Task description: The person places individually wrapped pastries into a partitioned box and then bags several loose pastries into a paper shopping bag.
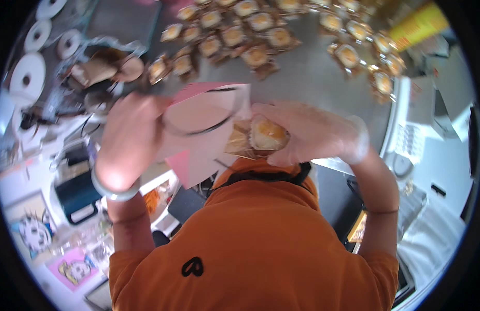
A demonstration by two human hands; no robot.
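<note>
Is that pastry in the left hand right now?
No, the left hand holds the pink packaging, while the right hand holds the pastry.

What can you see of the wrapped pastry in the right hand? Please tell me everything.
The wrapped pastry looks roundish, with a yellow-orange top facing the camera, a pale body and a ruffled pale edge on its left. Its wrapper looks like crinkled, see-through plastic, brownish at the left end. The gloved right hand grips it from the right, beside the pink-and-white paper; whether wrapper and paper touch is unclear.
</note>
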